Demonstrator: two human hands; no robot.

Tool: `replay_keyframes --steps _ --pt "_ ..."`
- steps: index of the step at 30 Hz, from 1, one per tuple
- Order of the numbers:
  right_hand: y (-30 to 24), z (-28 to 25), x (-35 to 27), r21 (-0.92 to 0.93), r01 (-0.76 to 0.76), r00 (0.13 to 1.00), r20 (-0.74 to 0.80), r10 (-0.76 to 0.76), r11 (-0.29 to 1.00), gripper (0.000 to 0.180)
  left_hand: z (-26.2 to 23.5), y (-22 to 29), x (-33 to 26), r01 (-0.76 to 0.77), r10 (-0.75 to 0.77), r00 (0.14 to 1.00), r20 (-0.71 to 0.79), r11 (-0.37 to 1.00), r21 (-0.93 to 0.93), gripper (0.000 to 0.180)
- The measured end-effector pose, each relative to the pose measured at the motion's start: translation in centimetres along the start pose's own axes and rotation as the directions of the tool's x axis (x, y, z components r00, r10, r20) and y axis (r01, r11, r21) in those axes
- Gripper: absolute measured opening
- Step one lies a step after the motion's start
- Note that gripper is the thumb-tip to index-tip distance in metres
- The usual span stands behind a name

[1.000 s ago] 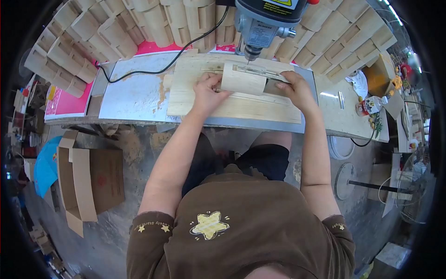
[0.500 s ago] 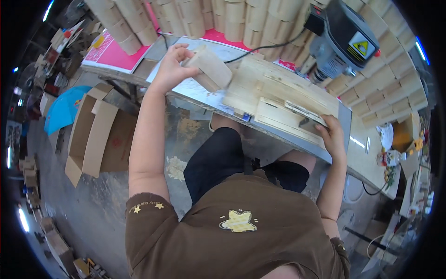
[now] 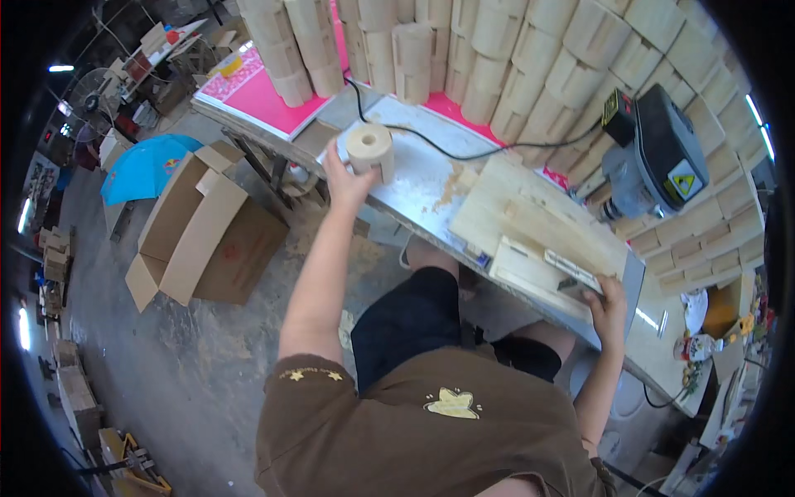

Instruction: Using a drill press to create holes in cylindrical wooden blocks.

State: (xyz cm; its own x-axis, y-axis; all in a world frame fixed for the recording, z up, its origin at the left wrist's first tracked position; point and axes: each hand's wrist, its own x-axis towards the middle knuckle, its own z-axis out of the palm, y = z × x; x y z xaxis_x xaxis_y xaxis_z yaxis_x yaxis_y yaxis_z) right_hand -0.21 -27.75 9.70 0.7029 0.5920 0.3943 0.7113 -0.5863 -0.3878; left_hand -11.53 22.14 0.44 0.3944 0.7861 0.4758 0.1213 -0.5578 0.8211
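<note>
Your left fingers [image 3: 337, 163] are clamped round the wooden cylinder [image 3: 369, 149], upright, hole up, by the near edge of the desk [image 3: 654, 352]. Your right hand [image 3: 611, 303] is at the end of the slim strip [image 3: 570, 267] above the wooden board [image 3: 501, 203]; can't tell if its fingers grip.

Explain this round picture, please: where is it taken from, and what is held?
A head-worn fisheye camera looks down at its wearer, bending straight edges. The bare left hand holds an upright, pale wooden cylinder with a hole in its top. The bare right hand touches the end of a narrow, silvery bar above a flat, pale wooden board on a long, whitish worktable. Behind stand a black-and-grey drilling machine and stacked wooden pieces.
</note>
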Motion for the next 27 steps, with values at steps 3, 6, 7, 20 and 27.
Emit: replay_keyframes --steps 3,6,7,20,27 --pt "0.9 0.3 -0.5 0.019 -0.021 1.0 -0.001 0.021 1.0 0.03 -0.2 -0.2 -0.5 0.247 -0.225 0.955 0.192 0.964 -0.098 0.079" --pt "0.2 0.1 -0.5 0.003 -0.05 0.999 0.013 0.05 0.999 0.032 -1.2 0.2 0.7 0.241 -0.25 0.942 0.223 0.968 0.066 0.069" --pt "-0.1 0.0 -0.5 0.007 -0.063 0.998 0.028 0.063 0.998 0.032 -1.8 0.7 1.6 0.224 -0.233 0.949 0.214 0.972 0.063 0.069" --pt "-1.1 0.0 0.1 -0.023 -0.171 0.985 0.013 0.172 0.985 0.033 -6.1 15.1 29.7 -0.127 0.174 0.957 -0.233 0.971 0.201 0.067" --pt "-1.0 0.4 -0.1 -0.02 -0.207 0.978 -0.012 0.207 0.978 0.035 -2.6 13.5 39.1 0.027 0.164 0.907 -0.388 0.897 0.441 0.067"
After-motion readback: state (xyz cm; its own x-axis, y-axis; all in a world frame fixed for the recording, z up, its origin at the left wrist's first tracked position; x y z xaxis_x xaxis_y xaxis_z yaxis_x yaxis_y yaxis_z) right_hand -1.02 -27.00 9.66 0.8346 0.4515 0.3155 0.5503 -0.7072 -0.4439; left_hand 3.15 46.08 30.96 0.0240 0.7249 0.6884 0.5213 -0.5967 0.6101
